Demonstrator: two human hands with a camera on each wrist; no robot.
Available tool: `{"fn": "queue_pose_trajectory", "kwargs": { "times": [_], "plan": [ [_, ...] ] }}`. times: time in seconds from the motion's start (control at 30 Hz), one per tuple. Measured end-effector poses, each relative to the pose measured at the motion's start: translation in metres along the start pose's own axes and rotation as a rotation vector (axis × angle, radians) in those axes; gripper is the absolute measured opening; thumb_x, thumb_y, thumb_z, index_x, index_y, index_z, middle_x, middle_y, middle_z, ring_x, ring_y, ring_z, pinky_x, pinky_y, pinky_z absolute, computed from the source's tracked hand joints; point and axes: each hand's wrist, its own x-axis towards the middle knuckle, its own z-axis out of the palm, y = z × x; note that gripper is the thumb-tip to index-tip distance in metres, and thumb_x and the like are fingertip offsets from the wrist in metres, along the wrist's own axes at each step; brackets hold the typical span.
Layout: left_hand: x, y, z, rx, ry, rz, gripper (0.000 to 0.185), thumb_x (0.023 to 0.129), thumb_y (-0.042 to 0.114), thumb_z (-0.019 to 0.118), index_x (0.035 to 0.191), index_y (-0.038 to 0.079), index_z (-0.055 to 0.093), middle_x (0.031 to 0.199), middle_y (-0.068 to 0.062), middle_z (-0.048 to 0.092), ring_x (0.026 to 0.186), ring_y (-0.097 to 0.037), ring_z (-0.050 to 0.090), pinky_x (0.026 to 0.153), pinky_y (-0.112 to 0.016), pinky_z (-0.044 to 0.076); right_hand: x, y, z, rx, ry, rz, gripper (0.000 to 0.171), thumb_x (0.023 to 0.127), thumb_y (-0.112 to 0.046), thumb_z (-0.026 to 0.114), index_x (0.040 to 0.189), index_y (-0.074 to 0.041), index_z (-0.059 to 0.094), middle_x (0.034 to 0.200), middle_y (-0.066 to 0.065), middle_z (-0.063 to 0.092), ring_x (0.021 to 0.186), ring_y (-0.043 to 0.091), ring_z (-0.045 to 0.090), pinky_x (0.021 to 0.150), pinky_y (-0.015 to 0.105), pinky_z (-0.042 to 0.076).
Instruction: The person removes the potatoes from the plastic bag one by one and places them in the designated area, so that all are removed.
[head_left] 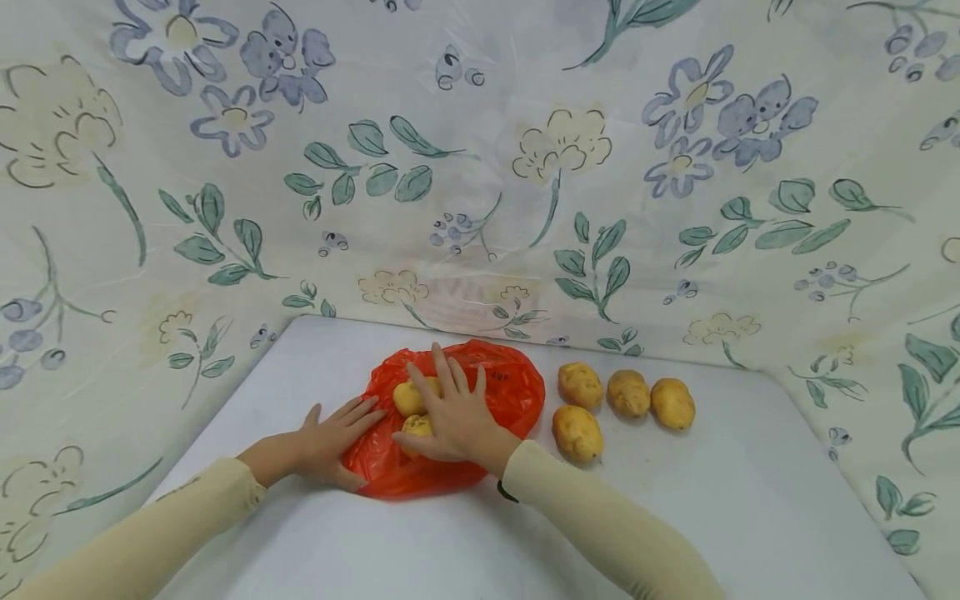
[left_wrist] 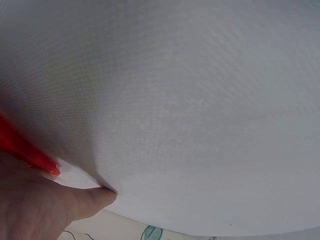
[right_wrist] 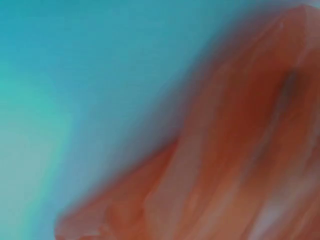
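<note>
A red plastic bag lies spread on the white table in the head view, with potatoes showing on it. My right hand is over these potatoes with its fingers spread, partly hiding them. On the bag's left edge rests my left hand, fingers straight. The left wrist view shows my left thumb and part of the hand against the white surface, beside a strip of red bag. Blurred red plastic fills much of the right wrist view; no fingers can be made out there.
Several loose potatoes lie on the white table just right of the bag. A floral cloth hangs behind the table and along its sides.
</note>
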Motion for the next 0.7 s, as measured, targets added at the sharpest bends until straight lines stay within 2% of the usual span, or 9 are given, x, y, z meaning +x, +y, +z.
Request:
{"fn": "queue_pose_trajectory", "kwargs": {
  "times": [0.3, 0.5, 0.7],
  "plan": [
    [0.000, 0.002, 0.000, -0.005, -0.008, -0.006, 0.114, 0.067, 0.058, 0.082, 0.156, 0.013, 0.026, 0.164, -0.016, 0.018, 0.149, -0.046, 0.011, 0.104, -0.084, 0.006, -0.006, 0.007, 0.002, -0.008, -0.006, -0.006, 0.097, 0.085, -0.080, 0.041, 0.159, -0.035, -0.003, 0.166, 0.008, -0.015, 0.152, 0.034, 0.010, 0.115, 0.073, 0.012],
    [-0.001, 0.001, -0.002, -0.009, -0.003, 0.004, 0.113, 0.069, 0.058, 0.081, 0.156, 0.012, 0.026, 0.164, -0.017, 0.017, 0.149, -0.047, 0.010, 0.104, -0.084, 0.005, -0.009, 0.010, 0.004, 0.049, 0.046, -0.023, 0.097, 0.083, -0.079, 0.047, 0.158, -0.030, 0.011, 0.167, 0.008, -0.012, 0.152, 0.033, 0.012, 0.114, 0.071, 0.019],
    [-0.002, 0.002, -0.001, -0.019, -0.001, 0.011, 0.112, 0.070, 0.057, 0.081, 0.155, 0.011, 0.026, 0.164, -0.018, 0.016, 0.149, -0.047, 0.009, 0.104, -0.084, 0.003, -0.012, 0.013, 0.006, 0.034, 0.062, -0.035, 0.094, 0.081, -0.077, 0.052, 0.154, -0.027, 0.021, 0.166, 0.011, -0.002, 0.150, 0.033, 0.018, 0.114, 0.066, 0.027]
  ]
}}
